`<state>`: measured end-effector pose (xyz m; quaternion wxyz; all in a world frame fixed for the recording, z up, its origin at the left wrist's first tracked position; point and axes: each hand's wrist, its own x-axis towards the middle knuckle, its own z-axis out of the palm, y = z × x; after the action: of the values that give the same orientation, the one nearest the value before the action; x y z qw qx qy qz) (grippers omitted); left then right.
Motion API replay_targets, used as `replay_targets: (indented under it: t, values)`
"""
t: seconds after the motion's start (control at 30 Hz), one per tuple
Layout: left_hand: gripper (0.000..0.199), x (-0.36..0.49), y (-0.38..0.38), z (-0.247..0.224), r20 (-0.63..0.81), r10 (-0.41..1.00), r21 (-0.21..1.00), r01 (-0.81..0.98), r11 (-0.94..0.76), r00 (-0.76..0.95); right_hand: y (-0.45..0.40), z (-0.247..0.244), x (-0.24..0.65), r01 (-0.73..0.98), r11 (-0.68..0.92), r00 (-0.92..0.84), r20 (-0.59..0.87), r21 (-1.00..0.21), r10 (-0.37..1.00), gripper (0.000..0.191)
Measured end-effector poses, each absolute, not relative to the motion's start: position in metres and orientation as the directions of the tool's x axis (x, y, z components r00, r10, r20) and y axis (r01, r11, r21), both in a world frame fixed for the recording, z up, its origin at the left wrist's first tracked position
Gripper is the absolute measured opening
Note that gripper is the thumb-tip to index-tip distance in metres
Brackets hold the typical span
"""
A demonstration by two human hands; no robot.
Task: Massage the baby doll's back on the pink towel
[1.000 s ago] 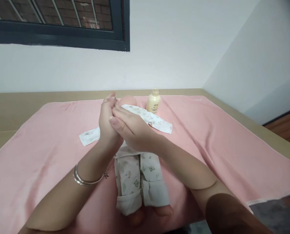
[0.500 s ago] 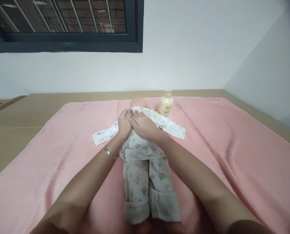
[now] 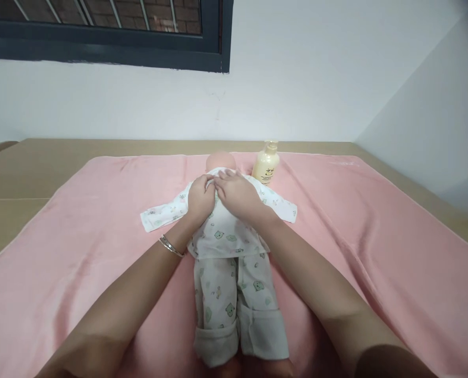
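Observation:
A baby doll (image 3: 220, 160) lies stretched out on a pink blanket, its bare rounded head at the far end and its feet nearest me. It wears a white printed shirt (image 3: 228, 239) and matching trousers (image 3: 218, 299) with turned-up cuffs. My left hand (image 3: 202, 197) is curled at the upper part of the shirt, fingers bent against the cloth. Beside it, almost touching, my right hand (image 3: 237, 194) rests on the shirt with its fingers stretched out. Both hands hide the cloth below the neck. Whether the doll lies face up or down cannot be told.
A pale yellow pump bottle (image 3: 266, 164) stands to the right of the doll's head. The creased pink blanket (image 3: 111, 210) covers most of the wooden tabletop (image 3: 29, 173). A white wall and a dark-framed window (image 3: 139, 47) are behind.
The view has tipped slightly downward. My left fingers look more curled, and my hands have drawn slightly apart on the shirt. The doll and the bottle stay in place.

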<state>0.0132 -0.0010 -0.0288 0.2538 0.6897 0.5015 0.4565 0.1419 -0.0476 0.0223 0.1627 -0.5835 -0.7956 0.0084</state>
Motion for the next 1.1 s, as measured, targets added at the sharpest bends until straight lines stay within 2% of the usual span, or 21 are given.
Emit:
replay_targets:
  t: [0.07,0.1,0.23,0.33,0.43,0.5,0.6,0.73,0.87,0.97,1.1]
  values:
    - [0.032,0.014,0.000,-0.029,0.383,0.920,0.805,0.459,-0.377,0.085,-0.046,0.023,0.144,0.885,0.387,-0.327,0.247,-0.259,0.912,0.049]
    - [0.033,0.014,0.000,-0.029,0.387,0.919,0.802,0.462,-0.379,0.083,-0.043,0.022,0.147,0.882,0.364,-0.301,0.236,-0.300,0.924,0.048]
    - [0.034,0.016,-0.001,-0.029,0.382,0.921,0.787,0.495,-0.367,0.076,-0.035,0.016,0.155,0.914,0.108,-0.046,0.165,-0.391,0.985,0.060]
    - [0.036,0.017,-0.003,-0.028,0.367,0.927,0.784,0.511,-0.353,0.078,-0.044,0.017,0.147,0.951,-0.022,0.071,0.148,-0.307,0.986,0.063]
    - [0.037,0.017,-0.001,-0.026,0.376,0.920,0.747,0.550,-0.373,0.113,-0.057,0.023,0.136,0.979,0.044,-0.006,0.190,-0.198,0.982,0.052]
    - [0.039,0.018,0.002,-0.024,0.381,0.911,0.695,0.600,-0.396,0.160,-0.059,0.026,0.135,0.974,0.102,-0.062,0.195,-0.203,0.979,0.047]
    - [0.040,0.020,0.003,-0.019,0.334,0.917,0.596,0.705,-0.383,0.216,-0.050,0.026,0.145,0.944,0.094,-0.051,0.142,-0.315,0.989,0.049]
    - [0.044,0.024,-0.012,-0.007,0.276,0.921,0.432,0.821,-0.374,0.275,-0.033,0.019,0.163,0.912,0.011,0.016,0.061,-0.409,0.998,0.071]
    - [0.041,0.028,-0.030,0.000,0.298,0.902,0.313,0.860,-0.403,0.314,-0.029,0.016,0.169,0.914,-0.002,0.020,0.040,-0.405,0.999,0.079]
    - [0.044,0.027,-0.027,0.001,0.264,0.912,0.347,0.852,-0.393,0.313,-0.038,0.023,0.163,0.939,-0.029,0.047,0.043,-0.343,0.998,0.074]
    - [0.056,0.018,-0.008,0.000,0.153,0.953,0.457,0.837,-0.302,0.260,-0.059,0.038,0.147,0.968,-0.035,0.051,0.057,-0.248,0.997,0.055]
